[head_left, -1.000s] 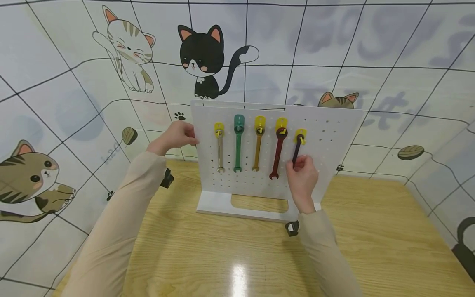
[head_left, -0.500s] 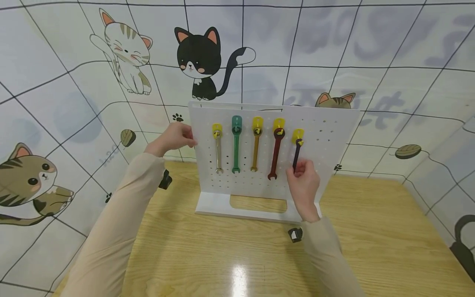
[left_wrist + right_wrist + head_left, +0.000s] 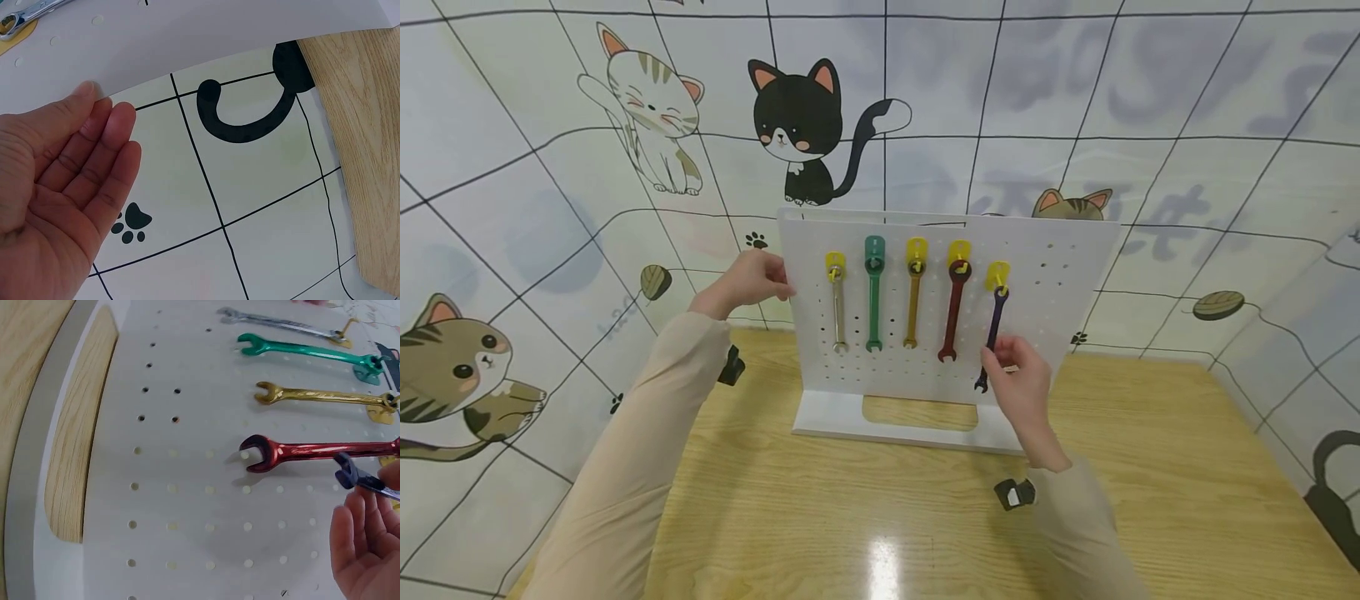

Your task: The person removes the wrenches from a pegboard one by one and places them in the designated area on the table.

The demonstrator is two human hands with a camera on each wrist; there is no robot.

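Observation:
My right hand (image 3: 1024,387) pinches a dark purple combination wrench (image 3: 996,321) by its lower shaft, between thumb and fingers. The wrench slants, its ring end at the tip of a yellow hook (image 3: 997,273) and its open end below my fingers. In the right wrist view, that open jaw stands out in front of the board, near the red wrench (image 3: 300,451). My left hand (image 3: 747,279) holds the left edge of the white pegboard (image 3: 1045,317); in the left wrist view, thumb and fingertips meet on that edge.
Silver (image 3: 838,312), green (image 3: 874,308) and gold (image 3: 913,308) wrenches hang on hooks left of the red one. The pegboard's white base (image 3: 827,414) stands on a wooden table (image 3: 820,508). A cat-printed sheet (image 3: 970,75) rises behind.
My right hand has moved down and slightly outward along with the purple wrench, whose ring end sits lower against its hook. Its open end has come into sight. My left hand keeps its hold.

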